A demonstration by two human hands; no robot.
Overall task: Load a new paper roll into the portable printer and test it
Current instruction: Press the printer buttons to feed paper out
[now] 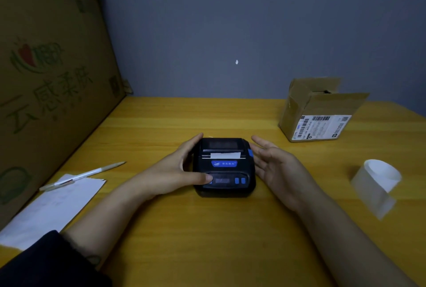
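A black portable printer (224, 166) with blue buttons sits in the middle of the wooden table (207, 229), its lid down. A short white paper strip (225, 155) sticks out of its slot. My left hand (182, 169) holds the printer's left side, fingers along the back corner and thumb pressing the leftmost button on the front panel. My right hand (274, 166) hovers flat beside the printer's right side, fingers apart, holding nothing. A loose curl of white paper (378, 183) lies at the right.
An open small cardboard box (318, 111) with shipping labels stands at the back right. A white sheet (53, 210) and a pen (80, 175) lie at the left. A large printed carton (46, 79) walls off the left side. A grey wall is behind.
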